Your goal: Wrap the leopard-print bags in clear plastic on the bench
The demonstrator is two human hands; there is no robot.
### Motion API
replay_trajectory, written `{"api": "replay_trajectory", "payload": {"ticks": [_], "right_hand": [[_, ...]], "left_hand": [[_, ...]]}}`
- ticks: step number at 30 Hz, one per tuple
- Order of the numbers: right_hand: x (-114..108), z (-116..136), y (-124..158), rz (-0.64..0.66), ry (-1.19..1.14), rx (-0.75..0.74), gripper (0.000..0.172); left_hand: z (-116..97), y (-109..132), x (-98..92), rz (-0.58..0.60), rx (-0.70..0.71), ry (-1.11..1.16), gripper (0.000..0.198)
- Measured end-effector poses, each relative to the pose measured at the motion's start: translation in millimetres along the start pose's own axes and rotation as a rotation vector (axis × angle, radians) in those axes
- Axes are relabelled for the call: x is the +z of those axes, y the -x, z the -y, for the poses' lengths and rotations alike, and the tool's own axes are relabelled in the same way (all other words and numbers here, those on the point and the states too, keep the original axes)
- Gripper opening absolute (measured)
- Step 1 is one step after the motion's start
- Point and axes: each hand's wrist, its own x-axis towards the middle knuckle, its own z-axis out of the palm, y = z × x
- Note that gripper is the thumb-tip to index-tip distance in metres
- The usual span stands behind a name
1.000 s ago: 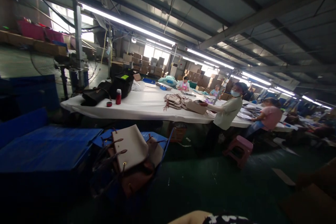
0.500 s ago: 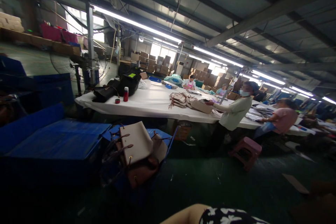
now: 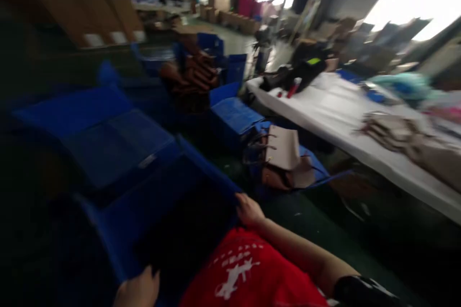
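A deep blue bin (image 3: 212,165) with a dark inside lies in front of my body, tilted in the view. My right hand (image 3: 249,208) is closed over the rim of its right wall. At the lower edge my left hand (image 3: 139,289) is at the bin's left wall, its fingers smeared by motion, so its grip does not show clearly. Beyond the bin, cream and brown handbags (image 3: 283,148) rest in another blue container.
Another blue box (image 3: 118,146) adjoins the bin on the far left side. Brown bags (image 3: 198,74) are heaped farther back. A white-covered long table (image 3: 334,120) runs along the right, carrying a red bottle (image 3: 294,87) and stacked beige pieces (image 3: 391,129).
My view has swung left and down. The blue bin and both my hands have come into view, while the co-workers at the table have left it.
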Motion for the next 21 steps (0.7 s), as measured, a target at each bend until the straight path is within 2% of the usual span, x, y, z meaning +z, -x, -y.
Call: {"api": "replay_trajectory", "payload": {"ticks": [1, 2, 3, 5, 8, 11, 14, 16, 18, 20, 21], "right_hand": [[3, -5, -2, -0.018, 0.014, -0.025, 0.051], [7, -10, -6, -0.04, 0.026, -0.062, 0.05], [12, -15, -11, -0.064, 0.039, -0.109, 0.05], [21, -24, -17, -0.108, 0.064, -0.187, 0.05], [23, -29, -17, -0.155, 0.106, -0.252, 0.049], [16, -25, -13, -0.146, 0.149, -0.288, 0.047], [12, -20, -10, -0.121, 0.171, -0.288, 0.045], [13, -19, -10, -0.099, 0.169, -0.279, 0.045], [14, -18, -13, -0.084, 0.165, -0.249, 0.045], [11, -15, -13, -0.066, 0.171, -0.201, 0.045], [6, -11, -11, -0.043, 0.18, -0.173, 0.044]], "left_hand": [[27, 23, 10.5, 0.036, -0.089, 0.005, 0.036], [48, 44, 19.3, 0.019, -0.172, 0.023, 0.04], [63, 60, 26.9, -0.032, -0.223, 0.042, 0.041], [79, 81, 40.7, -0.16, -0.23, 0.083, 0.041], [84, 89, 60.9, -0.321, -0.212, 0.163, 0.042], [91, 86, 81.7, -0.422, -0.236, 0.193, 0.041], [113, 86, 104.2, -0.458, -0.169, 0.159, 0.04], [133, 95, 120.2, -0.448, -0.148, 0.138, 0.04], [151, 114, 135.7, -0.452, -0.289, 0.138, 0.04], [164, 131, 147.1, -0.482, -0.507, 0.173, 0.038], [167, 132, 149.7, -0.494, -0.446, 0.199, 0.037]]}}
